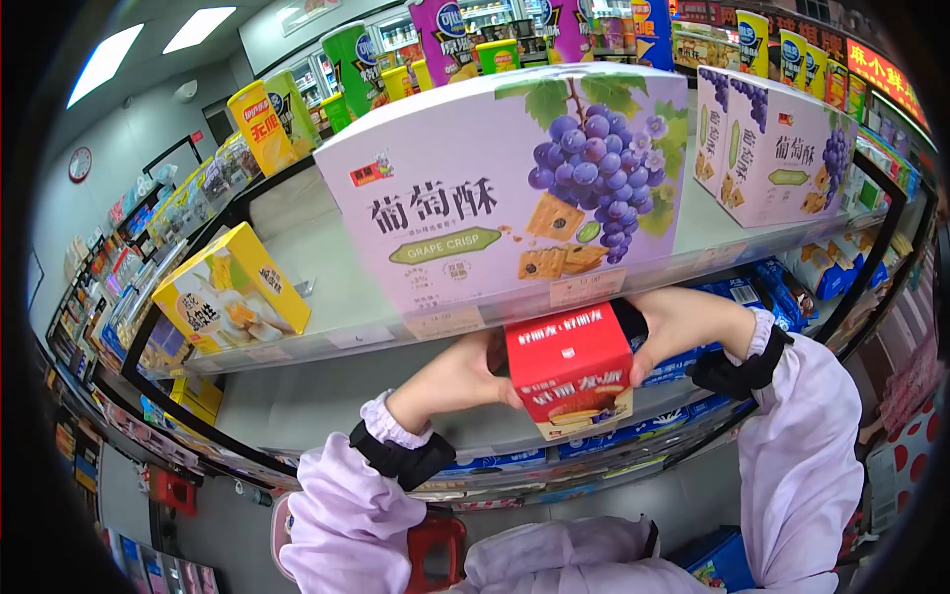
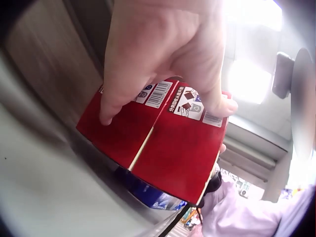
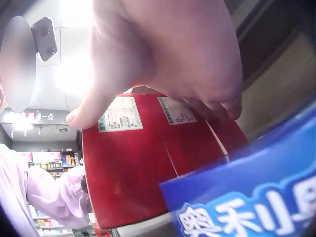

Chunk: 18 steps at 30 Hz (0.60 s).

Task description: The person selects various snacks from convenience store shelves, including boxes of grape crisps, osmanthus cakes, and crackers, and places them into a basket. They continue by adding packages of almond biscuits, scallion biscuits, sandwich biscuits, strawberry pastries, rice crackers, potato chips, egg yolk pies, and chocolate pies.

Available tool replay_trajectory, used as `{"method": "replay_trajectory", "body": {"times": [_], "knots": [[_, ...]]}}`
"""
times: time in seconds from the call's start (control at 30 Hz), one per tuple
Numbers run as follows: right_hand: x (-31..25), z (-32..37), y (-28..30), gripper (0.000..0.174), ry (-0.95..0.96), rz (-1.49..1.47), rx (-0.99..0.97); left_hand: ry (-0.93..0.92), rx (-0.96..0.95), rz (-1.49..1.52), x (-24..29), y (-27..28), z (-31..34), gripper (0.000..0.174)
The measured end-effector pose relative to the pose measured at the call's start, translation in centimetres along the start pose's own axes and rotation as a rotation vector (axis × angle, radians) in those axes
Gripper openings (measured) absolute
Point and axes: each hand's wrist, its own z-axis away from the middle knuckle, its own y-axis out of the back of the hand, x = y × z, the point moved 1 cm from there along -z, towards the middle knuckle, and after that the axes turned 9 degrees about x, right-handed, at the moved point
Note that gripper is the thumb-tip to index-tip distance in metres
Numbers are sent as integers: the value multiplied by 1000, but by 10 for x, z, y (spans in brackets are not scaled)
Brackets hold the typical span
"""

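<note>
now we grip the red box (image 1: 571,368) with left hand (image 1: 457,381) and right hand (image 1: 683,319), fingers curled round its sides, under the shelf (image 1: 302,247); next, we judge, keep it level.

The head camera faces the shelves (image 1: 297,238) head-on and tips slightly down, with the red box (image 1: 569,371) just toward 6 o'clock of centre. Each wrist camera sits tight behind its palm, looking up along the left grip (image 2: 163,54) and right grip (image 3: 168,49) toward the ceiling (image 3: 69,74). All three share that box.
</note>
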Motion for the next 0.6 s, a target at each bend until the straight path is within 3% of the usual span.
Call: {"method": "replay_trajectory", "body": {"times": [0.07, 0.23, 0.5, 0.6], "knots": [[-7, -4, 0, 98, 2, 101, 39, 21, -16, 8, 0, 5, 5, 114], [-3, -2, -25, 108, -5, -183, 45, 1, 58, 51, 1, -1, 24, 116], [-27, 18, -55, 134, -70, 14, 41, 39, 40, 166, 10, -15, 66, 128], [-42, 21, -72, 131, -36, -12, 102, 91, 30, 201, 14, -12, 87, 133]]}}
